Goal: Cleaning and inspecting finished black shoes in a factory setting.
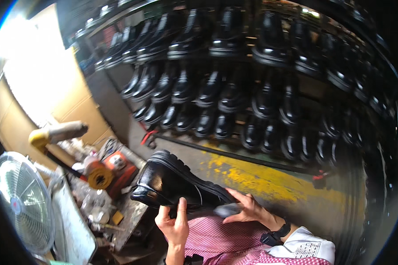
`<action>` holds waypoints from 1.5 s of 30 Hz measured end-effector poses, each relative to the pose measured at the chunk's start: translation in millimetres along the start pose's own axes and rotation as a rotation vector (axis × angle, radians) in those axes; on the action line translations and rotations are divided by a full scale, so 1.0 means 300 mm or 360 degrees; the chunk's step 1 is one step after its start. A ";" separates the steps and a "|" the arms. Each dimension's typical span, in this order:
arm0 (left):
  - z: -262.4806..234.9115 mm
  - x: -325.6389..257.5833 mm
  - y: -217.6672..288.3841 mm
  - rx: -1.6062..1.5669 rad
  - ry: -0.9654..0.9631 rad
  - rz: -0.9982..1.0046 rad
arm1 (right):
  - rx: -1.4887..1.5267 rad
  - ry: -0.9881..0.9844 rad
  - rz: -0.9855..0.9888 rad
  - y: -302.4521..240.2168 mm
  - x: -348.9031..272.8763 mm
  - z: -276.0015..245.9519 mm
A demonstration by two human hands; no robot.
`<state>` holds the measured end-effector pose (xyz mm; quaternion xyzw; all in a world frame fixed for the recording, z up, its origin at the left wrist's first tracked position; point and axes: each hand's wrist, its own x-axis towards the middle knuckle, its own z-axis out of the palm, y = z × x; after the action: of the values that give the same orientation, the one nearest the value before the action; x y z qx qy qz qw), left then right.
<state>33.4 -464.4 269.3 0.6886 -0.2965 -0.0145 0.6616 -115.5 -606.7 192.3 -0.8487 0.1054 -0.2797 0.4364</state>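
Note:
A glossy black shoe point(172, 181) with a thick ridged sole lies on its side over my lap, toe pointing left. My left hand point(174, 223) grips it from below near the middle, thumb up against the upper. My right hand point(245, 206) rests at the shoe's heel end, fingers spread along it, and seems to press a small grey piece against the shoe. A black watch is on my right wrist. A pink checked cloth point(225, 243) covers my lap beneath the shoe.
A rack point(234, 79) with several rows of black shoes fills the background. At left stand a white fan point(20, 198), a yellow-handled heat tool point(57, 132), an orange device point(115, 168) and a cluttered workbench point(93, 207). Yellow paint marks the floor point(261, 176).

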 end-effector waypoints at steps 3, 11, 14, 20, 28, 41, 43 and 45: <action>0.087 0.033 0.002 0.0474 -0.0397 0.0235 | 0.0306 0.0218 0.0266 0.034 -0.094 -0.046; 0.256 -0.008 -0.005 -0.0004 -0.0952 0.0657 | 0.0502 0.1734 0.0615 0.075 -0.376 -0.322; 0.257 -0.081 -0.276 0.0135 -0.1086 0.0085 | 0.0504 0.2007 0.0617 0.046 -0.373 -0.488; 0.250 -0.206 -0.565 0.0243 -0.1221 -0.0339 | 0.0232 0.2104 0.0838 0.216 -0.373 -0.733; 0.254 -0.214 -0.547 0.0235 -0.1201 -0.0457 | -0.0622 0.1650 0.1215 0.325 -0.072 -1.007; 0.259 -0.239 -0.549 0.0326 -0.1076 -0.0381 | 0.0899 0.2000 0.1178 0.390 0.186 -0.767; 0.253 -0.247 -0.535 0.0324 -0.1066 -0.0379 | 0.1088 0.2027 0.1173 0.391 0.188 -0.754; 0.245 -0.251 -0.535 0.0331 -0.1050 -0.0466 | 0.1148 0.2328 0.1050 0.379 0.178 -0.702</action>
<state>3.4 -506.8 84.6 0.7455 -0.3921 -0.2998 0.4478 -183.5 -840.8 219.2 -0.1936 0.5036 -0.6292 0.5595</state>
